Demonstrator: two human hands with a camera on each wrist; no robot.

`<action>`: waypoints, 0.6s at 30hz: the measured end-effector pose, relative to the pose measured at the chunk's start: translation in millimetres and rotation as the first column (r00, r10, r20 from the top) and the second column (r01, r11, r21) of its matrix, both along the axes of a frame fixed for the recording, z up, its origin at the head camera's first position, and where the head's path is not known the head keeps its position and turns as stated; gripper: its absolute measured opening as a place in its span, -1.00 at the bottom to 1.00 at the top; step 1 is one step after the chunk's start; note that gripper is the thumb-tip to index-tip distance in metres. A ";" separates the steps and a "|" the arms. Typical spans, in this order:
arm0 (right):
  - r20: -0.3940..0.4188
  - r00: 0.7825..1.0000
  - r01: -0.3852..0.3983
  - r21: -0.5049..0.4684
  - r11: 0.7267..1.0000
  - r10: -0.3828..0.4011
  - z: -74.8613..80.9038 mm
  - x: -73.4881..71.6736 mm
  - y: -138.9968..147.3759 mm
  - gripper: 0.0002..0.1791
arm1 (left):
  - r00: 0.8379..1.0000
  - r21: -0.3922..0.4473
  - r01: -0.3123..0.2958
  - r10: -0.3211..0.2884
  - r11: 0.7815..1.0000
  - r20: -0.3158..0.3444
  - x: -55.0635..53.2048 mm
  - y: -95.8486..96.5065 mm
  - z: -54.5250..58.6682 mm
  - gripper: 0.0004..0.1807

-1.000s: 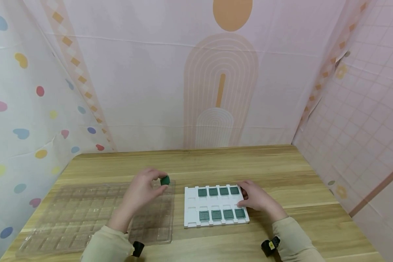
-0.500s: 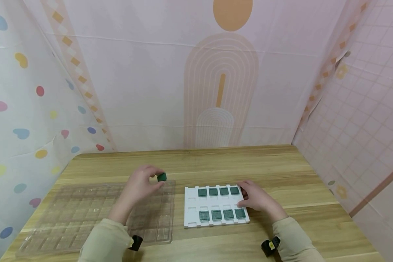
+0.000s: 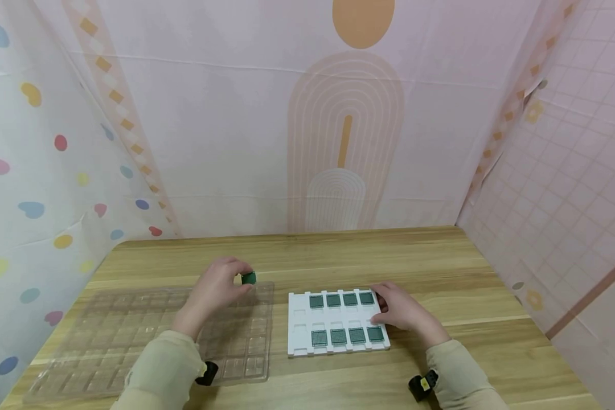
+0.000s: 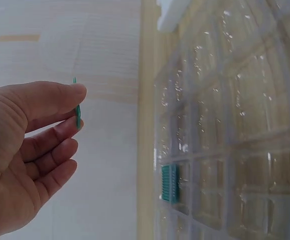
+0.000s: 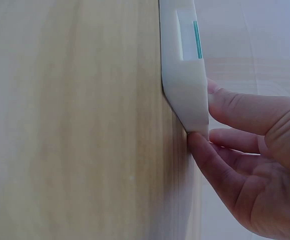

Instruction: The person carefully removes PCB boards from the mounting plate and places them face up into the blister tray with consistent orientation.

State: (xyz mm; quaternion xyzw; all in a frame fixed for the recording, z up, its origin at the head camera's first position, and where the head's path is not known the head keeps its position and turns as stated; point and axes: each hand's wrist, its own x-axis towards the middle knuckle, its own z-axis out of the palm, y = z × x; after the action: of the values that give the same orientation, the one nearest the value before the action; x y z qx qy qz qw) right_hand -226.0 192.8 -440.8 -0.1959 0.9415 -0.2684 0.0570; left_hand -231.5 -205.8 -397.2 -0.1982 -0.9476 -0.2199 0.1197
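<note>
Wooden table (image 3: 415,256), clear compartmented tray (image 3: 260,341) at left, green piece (image 4: 170,183) inside, left hand (image 3: 216,289) pinching green chip (image 3: 249,278) near that tray's far right corner, white tray (image 3: 299,319) at right, eight chips (image 3: 334,300) in two rows, right hand (image 3: 402,310) gripping its right end

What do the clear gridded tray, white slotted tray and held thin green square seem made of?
Clear gridded tray: likely glossy plastic, transparent with glints. White slotted tray: perhaps plastic or foam, matte; sides opaque, without glints. Held thin green square: possibly circuit board, flat in profile; finish unclear.

Green chip (image 3: 249,278) partly out of sight behind the left fingers (image 3: 240,266)
</note>
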 end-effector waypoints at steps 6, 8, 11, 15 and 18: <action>-0.005 1.000 -0.002 0.000 1.000 0.002 -1.3 -0.8 -0.1 -0.20 | 0.999 -0.038 0.031 -0.031 0.999 -0.009 -5.2 -3.0 -5.1 -0.82; -0.002 1.000 0.000 0.000 1.000 0.000 -2.0 -0.9 -0.1 -0.20 | 0.999 -0.050 0.042 -0.043 0.998 -0.012 -6.7 -3.7 -6.1 -0.82; 0.005 1.000 0.008 -0.003 1.000 -0.008 -3.4 -1.5 0.1 -0.20 | 0.999 -0.067 0.051 -0.052 0.996 -0.008 -7.8 -4.1 -6.4 -0.82; 0.004 1.000 0.008 -0.010 1.000 -0.008 -3.8 -1.9 0.4 -0.21 | 0.999 -0.085 0.052 -0.053 0.995 -0.004 -8.2 -3.7 -6.1 -0.82; -0.002 1.000 0.004 -0.010 1.000 -0.004 -3.2 -1.5 0.5 -0.21 | 0.999 -0.094 0.048 -0.049 0.994 -0.002 -8.2 -3.3 -6.6 -0.82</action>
State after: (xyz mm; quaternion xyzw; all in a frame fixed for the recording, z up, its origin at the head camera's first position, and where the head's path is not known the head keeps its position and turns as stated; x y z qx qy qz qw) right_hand -227.5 193.3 -444.0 -0.1946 0.9405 -0.2731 0.0546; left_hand -239.7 -209.1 -403.8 -0.2270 -0.9516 -0.1776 0.1069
